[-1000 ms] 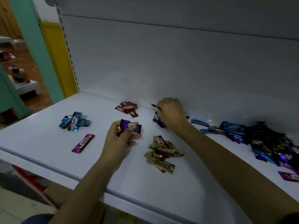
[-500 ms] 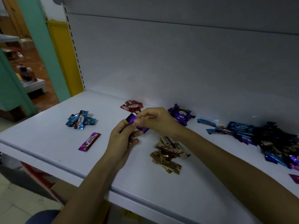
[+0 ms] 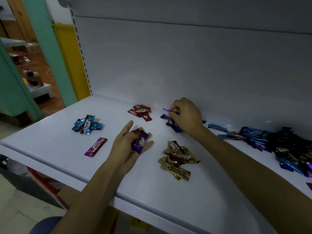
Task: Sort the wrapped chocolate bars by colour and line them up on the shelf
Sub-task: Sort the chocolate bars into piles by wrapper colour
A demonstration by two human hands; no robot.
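Shelf (image 3: 55,141): four sorted piles and one loose bar, placed from the left hand (image 3: 125,147).
- blue pile (image 3: 87,125) at 10 o'clock
- red pile (image 3: 140,112) at 12
- purple pile (image 3: 173,125) at 2
- gold pile (image 3: 176,157) at 4
- magenta bar (image 3: 95,146) at 9
- unsorted heap (image 3: 278,144) far out at 3, uncountable

Half a second ago the hands met. Now the right hand (image 3: 185,115) is at 2 o'clock, pinching a thin purple bar (image 3: 169,111) just above the purple pile. The left hand lies palm-up, fingers cupped round the palm purple bar (image 3: 141,142).
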